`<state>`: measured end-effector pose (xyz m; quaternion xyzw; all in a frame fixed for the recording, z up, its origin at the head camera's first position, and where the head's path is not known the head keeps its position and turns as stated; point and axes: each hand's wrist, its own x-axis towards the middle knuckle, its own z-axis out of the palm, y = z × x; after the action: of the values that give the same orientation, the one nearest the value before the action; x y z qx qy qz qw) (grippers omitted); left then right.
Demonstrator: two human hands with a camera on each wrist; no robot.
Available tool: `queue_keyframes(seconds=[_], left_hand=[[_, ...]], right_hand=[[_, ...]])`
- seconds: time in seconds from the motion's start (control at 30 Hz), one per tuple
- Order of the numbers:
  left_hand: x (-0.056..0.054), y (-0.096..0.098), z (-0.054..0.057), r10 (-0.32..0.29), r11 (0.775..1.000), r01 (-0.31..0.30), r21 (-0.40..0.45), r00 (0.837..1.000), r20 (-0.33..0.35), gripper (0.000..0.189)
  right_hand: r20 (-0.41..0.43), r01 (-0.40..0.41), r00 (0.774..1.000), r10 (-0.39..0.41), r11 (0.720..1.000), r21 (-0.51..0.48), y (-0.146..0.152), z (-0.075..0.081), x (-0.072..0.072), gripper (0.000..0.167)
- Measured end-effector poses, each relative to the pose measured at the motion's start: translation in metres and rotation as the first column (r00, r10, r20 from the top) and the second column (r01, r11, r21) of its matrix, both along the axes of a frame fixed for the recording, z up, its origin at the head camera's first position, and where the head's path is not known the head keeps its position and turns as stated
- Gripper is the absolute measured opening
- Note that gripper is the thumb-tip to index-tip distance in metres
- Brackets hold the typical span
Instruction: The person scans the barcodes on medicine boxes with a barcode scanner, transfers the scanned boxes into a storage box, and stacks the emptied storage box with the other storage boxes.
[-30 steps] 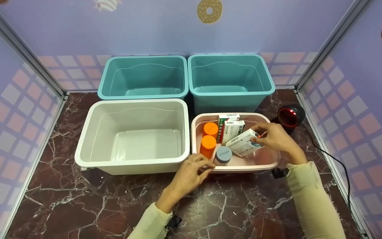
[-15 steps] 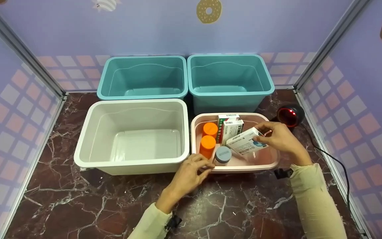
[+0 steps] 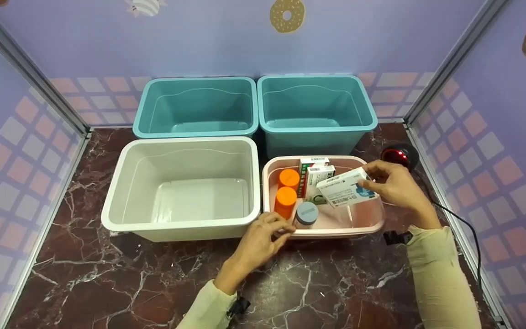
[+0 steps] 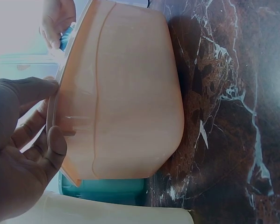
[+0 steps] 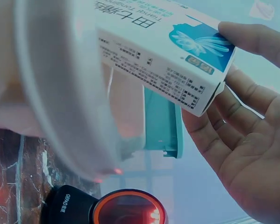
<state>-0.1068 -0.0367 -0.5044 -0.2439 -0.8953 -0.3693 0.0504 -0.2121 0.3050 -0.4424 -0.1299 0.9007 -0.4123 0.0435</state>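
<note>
My right hand [image 3: 393,185] pinches a white medicine box [image 3: 346,188] by its right end, thumb on the printed face with the blue picture. It is tilted over the pink bin [image 3: 336,231], and the right wrist view shows the box [image 5: 163,51] up at the bin's rim. My left hand [image 3: 260,237] holds the bin's near left rim, and the left wrist view has its fingers hooked over that edge. Inside the bin stand two orange-capped bottles [image 3: 286,197], a grey-lidded jar [image 3: 307,213] and two more medicine boxes [image 3: 318,176].
Left of the pink bin is a larger white bin [image 3: 181,225]. Two teal bins [image 3: 197,133] line the back wall. A black scanner [image 3: 400,156] with a red light stands at the right, its cable [image 3: 461,219] running forward along the wall.
My right hand has lifted the white medicine box up and to the right out of the pink bin, turning its printed face more into view. The left hand stays on the rim.
</note>
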Motion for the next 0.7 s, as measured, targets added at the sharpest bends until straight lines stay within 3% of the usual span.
queue_keyframes(seconds=[0.43,0.7], left_hand=[[0.000,-0.001,-0.002,0.007,1.000,-0.007,0.014,1.000,-0.008,0.013],[-0.001,0.000,-0.002,0.003,1.000,-0.002,0.017,1.000,-0.020,0.013]], right_hand=[[-0.071,0.148,0.984,-0.161,0.977,-0.156,0.014,0.007,0.001,0.030],[-0.134,0.212,0.961,-0.240,0.957,-0.196,0.024,0.013,0.003,0.033]])
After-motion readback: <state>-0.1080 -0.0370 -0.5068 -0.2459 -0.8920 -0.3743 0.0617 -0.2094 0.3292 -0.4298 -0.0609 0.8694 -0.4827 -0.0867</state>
